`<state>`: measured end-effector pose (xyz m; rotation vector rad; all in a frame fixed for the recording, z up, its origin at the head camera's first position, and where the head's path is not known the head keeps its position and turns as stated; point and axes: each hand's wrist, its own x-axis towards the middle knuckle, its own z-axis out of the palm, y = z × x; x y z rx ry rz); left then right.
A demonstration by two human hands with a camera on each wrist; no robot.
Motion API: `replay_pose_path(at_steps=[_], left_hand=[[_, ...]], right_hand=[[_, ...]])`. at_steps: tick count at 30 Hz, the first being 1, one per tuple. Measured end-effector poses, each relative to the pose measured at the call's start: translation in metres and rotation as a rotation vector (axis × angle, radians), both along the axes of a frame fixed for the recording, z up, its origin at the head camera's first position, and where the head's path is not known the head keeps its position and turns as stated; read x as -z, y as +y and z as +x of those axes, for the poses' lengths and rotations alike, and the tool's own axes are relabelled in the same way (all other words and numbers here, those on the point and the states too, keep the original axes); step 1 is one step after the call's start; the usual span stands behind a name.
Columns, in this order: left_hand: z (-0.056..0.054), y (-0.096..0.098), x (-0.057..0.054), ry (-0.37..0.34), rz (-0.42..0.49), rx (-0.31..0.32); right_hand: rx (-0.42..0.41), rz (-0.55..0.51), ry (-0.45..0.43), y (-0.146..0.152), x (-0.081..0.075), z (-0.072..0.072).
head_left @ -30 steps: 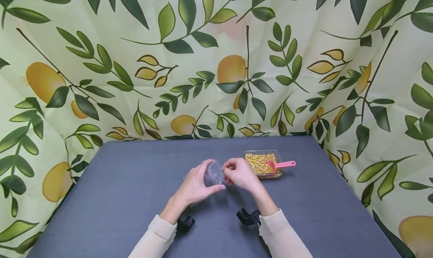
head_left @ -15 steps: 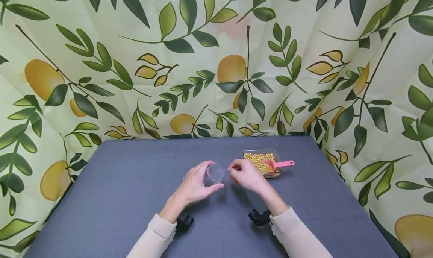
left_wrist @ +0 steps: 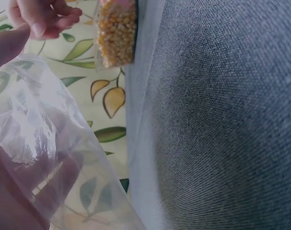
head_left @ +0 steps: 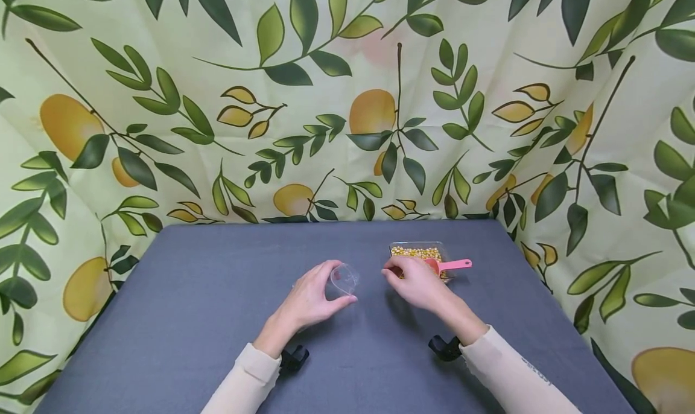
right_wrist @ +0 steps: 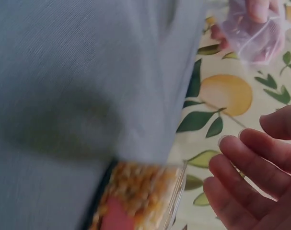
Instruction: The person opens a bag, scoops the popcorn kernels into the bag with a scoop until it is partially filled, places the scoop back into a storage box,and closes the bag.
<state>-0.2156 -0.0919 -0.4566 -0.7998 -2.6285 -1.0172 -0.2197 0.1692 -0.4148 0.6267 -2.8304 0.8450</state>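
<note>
Two hands at work, and we have them well apart: on the left, the left hand (head_left: 312, 298) has its thumb and fingers curved round a clear, thin plastic bag (head_left: 345, 279), while on the right, the right hand (head_left: 417, 282) carries nothing, its fingers relaxed and the thumb clear of them. And look at that bag: held up near the middle of the dark blue-grey cloth-covered surface (head_left: 217, 305), mouth parted towards the right! So the opening is done, and through the plastic we spot no kernels at all. We'd call it early going.

Over to the far right of the surface, a see-through rectangular container (right_wrist: 177, 192) sits loaded with yellow and whitish corn kernels (left_wrist: 117, 38), and a pink plastic scoop (head_left: 452, 265) rests in them, handle out to the right. Nobody is gripping that scoop; the kernels we see are all in the container, so any filling of the bag, in our judgement, is left to do. The right hand hangs by the container's near left corner, and we see no contact in the right wrist view.

Now our count: one bag, one container, one scoop, two hands, two cream sleeves (head_left: 239, 381) and two black wrist mounts (head_left: 295, 359). Kernels? Far too many for us to number.
</note>
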Motion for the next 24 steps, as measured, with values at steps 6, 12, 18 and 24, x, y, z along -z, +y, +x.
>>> replay_pose_path(at_steps=[6, 12, 18, 24], left_hand=[[-0.001, -0.002, 0.000, 0.005, -0.020, -0.017], [-0.002, -0.003, 0.000, 0.011, -0.027, -0.023], [-0.003, -0.003, 0.000, 0.004, -0.038, -0.023], [-0.003, -0.003, 0.001, 0.005, -0.040, -0.024]], right_hand=[[0.002, 0.131, 0.097, 0.020, 0.001, 0.000], [-0.020, 0.199, 0.179, 0.041, 0.003, -0.001], [-0.026, 0.256, 0.231, 0.061, 0.007, -0.004], [-0.005, 0.277, 0.237, 0.081, 0.010, -0.008]])
